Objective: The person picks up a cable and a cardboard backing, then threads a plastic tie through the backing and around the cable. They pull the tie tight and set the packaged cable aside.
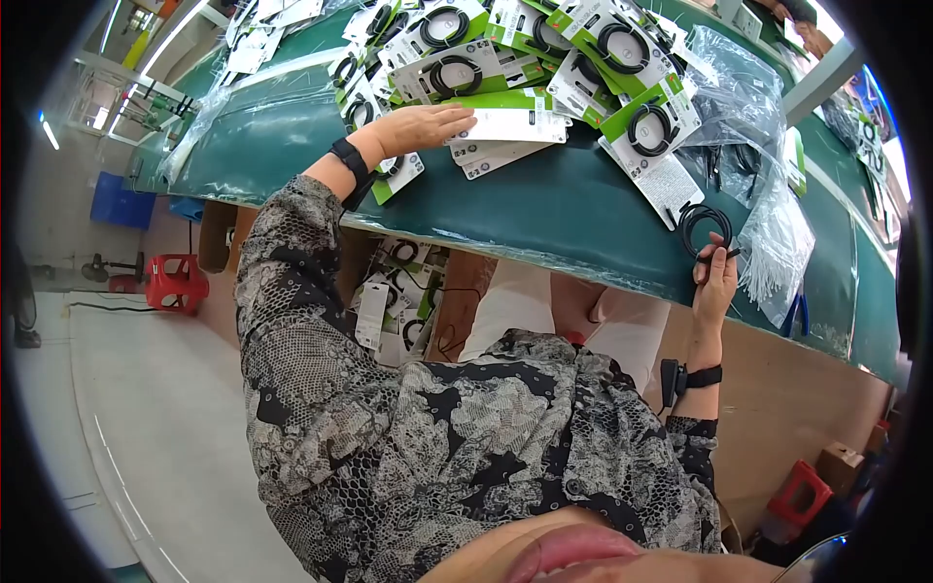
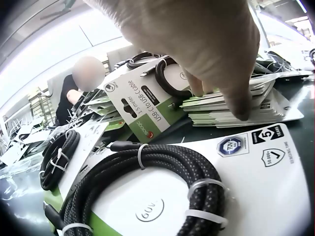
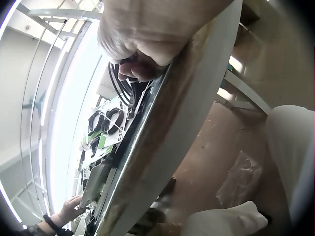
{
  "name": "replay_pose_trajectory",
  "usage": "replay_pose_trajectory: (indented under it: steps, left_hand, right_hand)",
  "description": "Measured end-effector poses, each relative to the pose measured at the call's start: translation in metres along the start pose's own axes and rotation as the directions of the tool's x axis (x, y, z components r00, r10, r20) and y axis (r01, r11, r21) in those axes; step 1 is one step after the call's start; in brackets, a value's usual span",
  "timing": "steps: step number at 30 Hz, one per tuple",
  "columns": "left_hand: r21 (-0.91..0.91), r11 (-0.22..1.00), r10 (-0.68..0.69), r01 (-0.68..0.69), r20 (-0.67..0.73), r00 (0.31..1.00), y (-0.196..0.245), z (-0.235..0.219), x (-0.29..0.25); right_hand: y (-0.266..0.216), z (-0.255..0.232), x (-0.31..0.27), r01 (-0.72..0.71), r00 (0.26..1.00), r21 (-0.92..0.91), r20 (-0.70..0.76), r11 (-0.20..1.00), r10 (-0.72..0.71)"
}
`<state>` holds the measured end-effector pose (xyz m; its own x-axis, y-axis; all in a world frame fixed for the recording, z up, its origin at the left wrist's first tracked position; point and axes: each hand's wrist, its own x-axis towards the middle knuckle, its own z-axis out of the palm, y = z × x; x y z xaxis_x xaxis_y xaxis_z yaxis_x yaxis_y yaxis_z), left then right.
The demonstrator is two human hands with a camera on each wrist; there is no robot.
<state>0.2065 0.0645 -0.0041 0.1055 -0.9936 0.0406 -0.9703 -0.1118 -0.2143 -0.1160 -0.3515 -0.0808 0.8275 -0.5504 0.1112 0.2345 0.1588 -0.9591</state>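
Observation:
My left hand is at the near left end of a stack of white-and-green backing cards. In the left wrist view the thumb and fingers pinch at the edge of the card stack. My right hand, at the table's front edge, pinches a coiled black cable between thumb and fingers. In the right wrist view the coil hangs from the curled fingers, partly hidden by the hand. A carded cable lies close below the left hand.
A heap of carded cables covers the far side of the green table. Clear plastic bags with loose cables lie at the right. Beneath the table stands a box of carded cables. Another person sits across.

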Motion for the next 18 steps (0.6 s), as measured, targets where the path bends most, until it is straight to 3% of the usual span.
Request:
replay_pose_trajectory:
  steps: [2, 5, 10, 11, 12, 13, 14, 15, 17, 18]
  left_hand:
    - [0.024, 1.0, 0.02, -0.019, -0.042, 0.999, -0.002, -0.008, 0.0]
    - [-0.149, 0.974, -0.181, 0.171, -0.06, 0.982, -0.005, -0.027, -0.006]
    - [-0.387, 0.879, -0.345, 0.278, -0.115, 0.932, -0.012, -0.061, -0.02]
    - [-0.496, 0.705, -0.537, 0.506, 0.093, 0.839, -0.011, -0.071, -0.029]
    - [-0.537, 0.471, -0.664, 0.7, 0.306, 0.682, -0.01, -0.082, -0.039]
    - [-0.862, 0.081, -0.691, 0.5, 0.313, 0.651, -0.007, -0.074, -0.057]
    - [-0.94, -0.316, -0.702, 0.133, 0.325, 0.634, -0.005, -0.058, -0.074]
    - [-0.949, -0.288, -0.719, 0.126, 0.301, 0.627, -0.004, -0.053, -0.083]
    - [-0.824, -0.485, -0.842, -0.291, 0.351, 0.41, -0.011, -0.045, -0.098]
    - [-0.831, -0.47, -0.851, -0.296, 0.338, 0.403, -0.023, -0.043, -0.102]
  right_hand:
    - [0.001, -0.001, 0.0, -0.014, 1.0, -0.002, -0.004, 1.0, 0.014]
    - [0.003, -0.002, 0.003, -0.006, 1.0, -0.028, -0.004, 1.0, 0.006]
    - [-0.002, -0.003, -0.005, -0.054, 0.997, -0.146, -0.066, 0.988, 0.045]
    - [-0.002, 0.003, 0.0, -0.064, 0.995, -0.163, -0.087, 0.985, 0.051]
    - [0.0, 0.002, 0.002, -0.049, 0.996, -0.152, -0.079, 0.987, 0.038]
    - [0.001, 0.001, 0.002, -0.032, 0.997, -0.14, -0.069, 0.99, 0.022]
    - [0.002, 0.001, 0.001, -0.025, 0.997, -0.158, -0.072, 0.987, 0.014]
    - [0.001, 0.003, 0.001, -0.02, 0.997, -0.178, -0.076, 0.984, 0.007]
    - [0.007, -0.001, 0.0, -0.007, 0.997, -0.212, -0.075, 0.977, -0.009]
    - [0.007, -0.001, 0.001, 0.006, 0.998, -0.204, -0.064, 0.979, -0.019]
